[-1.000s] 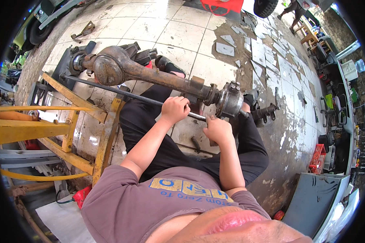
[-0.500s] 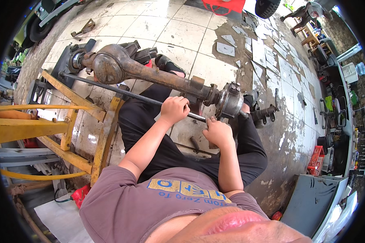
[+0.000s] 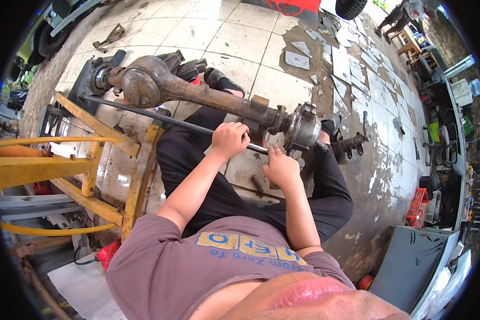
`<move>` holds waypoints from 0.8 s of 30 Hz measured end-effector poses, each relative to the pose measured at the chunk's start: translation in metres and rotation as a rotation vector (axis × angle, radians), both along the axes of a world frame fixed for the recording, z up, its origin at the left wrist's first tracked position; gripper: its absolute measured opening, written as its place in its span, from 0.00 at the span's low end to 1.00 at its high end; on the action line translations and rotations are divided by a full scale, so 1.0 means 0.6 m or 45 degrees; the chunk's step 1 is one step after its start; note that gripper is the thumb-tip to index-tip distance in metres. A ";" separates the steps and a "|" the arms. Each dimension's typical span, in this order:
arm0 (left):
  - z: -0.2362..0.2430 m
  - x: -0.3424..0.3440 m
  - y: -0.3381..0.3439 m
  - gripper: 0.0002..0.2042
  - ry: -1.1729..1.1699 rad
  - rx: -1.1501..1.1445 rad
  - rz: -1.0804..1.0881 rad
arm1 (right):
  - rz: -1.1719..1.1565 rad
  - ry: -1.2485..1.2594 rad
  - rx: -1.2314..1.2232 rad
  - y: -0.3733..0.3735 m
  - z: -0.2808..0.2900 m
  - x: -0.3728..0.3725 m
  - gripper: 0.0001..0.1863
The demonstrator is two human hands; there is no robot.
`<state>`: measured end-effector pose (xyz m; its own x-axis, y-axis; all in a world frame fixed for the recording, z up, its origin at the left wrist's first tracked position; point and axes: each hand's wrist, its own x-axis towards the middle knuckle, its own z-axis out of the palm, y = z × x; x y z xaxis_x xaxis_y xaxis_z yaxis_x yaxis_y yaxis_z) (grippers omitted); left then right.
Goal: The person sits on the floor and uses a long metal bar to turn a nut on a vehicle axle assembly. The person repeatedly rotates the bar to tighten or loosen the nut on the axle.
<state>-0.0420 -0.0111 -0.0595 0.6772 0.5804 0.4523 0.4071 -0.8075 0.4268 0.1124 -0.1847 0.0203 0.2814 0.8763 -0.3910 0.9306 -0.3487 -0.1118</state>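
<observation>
I see the rusty axle point(image 3: 208, 98) propped across the yellow stand point(image 3: 98, 160), its hub point(image 3: 302, 128) still on — the job looks early. My left hand point(image 3: 229, 140) is closed round the long rod point(image 3: 160, 118); my right hand point(image 3: 280, 168) grips at its end under the hub.

Axle point(image 3: 208, 98) lies across legs point(image 3: 197, 170), stand point(image 3: 90, 160) at left

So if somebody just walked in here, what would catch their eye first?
Probably the long rusty axle housing lying across the tiled floor, in front of the seated person. Both hands meet at its right end: the left hand grips a dark steel rod, the right hand sits below the hub. A yellow metal stand fills the left side.
</observation>
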 end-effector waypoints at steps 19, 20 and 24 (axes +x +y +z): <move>0.004 0.001 0.001 0.02 -0.035 0.009 0.013 | -0.018 -0.001 0.172 -0.007 0.000 0.005 0.33; 0.005 0.002 0.001 0.02 -0.034 0.008 0.009 | -0.066 -0.016 0.134 -0.002 -0.007 0.003 0.33; -0.005 -0.004 0.003 0.02 -0.043 0.021 0.035 | 0.034 0.044 -0.064 0.007 0.045 0.006 0.35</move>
<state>-0.0443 -0.0092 -0.0624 0.6453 0.5908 0.4842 0.4149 -0.8033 0.4272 0.1160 -0.1806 0.0473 0.2439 0.8625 -0.4434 0.9355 -0.3298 -0.1268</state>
